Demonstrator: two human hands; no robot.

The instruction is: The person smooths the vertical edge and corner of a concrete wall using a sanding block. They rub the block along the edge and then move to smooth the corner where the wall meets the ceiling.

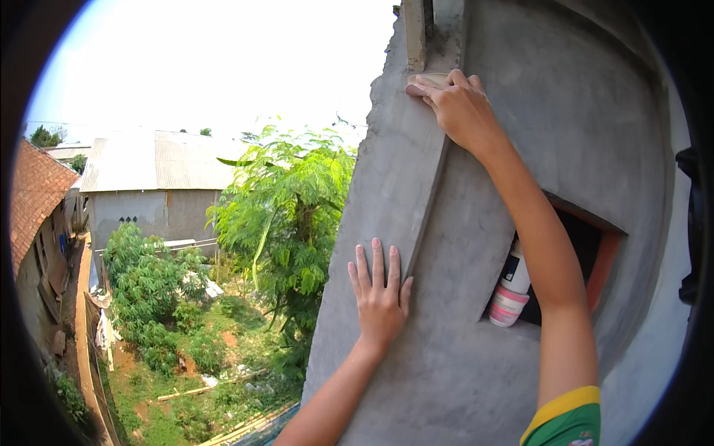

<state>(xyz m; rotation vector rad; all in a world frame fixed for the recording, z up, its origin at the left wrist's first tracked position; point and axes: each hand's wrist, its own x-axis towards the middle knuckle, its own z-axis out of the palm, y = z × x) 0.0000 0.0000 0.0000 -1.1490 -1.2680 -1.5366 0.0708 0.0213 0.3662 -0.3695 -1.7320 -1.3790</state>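
Note:
A grey plastered wall [476, 97] has a raised vertical band [390, 178] along its rough left edge. My left hand [378, 301] lies on the band, fingers stretched out and apart. Higher up, my right hand [457, 108] is closed on a thin beige-brown pad or sheet [416, 84], perhaps sandpaper, pressed to the band just under a narrow vertical post [415, 37]. The fingers hide much of the pad. My green and yellow sleeve shows at the lower right.
A square opening [573, 253] in the wall, partly behind my right arm, holds stacked white and pink containers [509, 305]. Left of the wall's edge, lower down outside, are leafy trees [282, 201], a weedy yard, a grey building [130, 212] with a metal roof and a tiled roof [41, 182].

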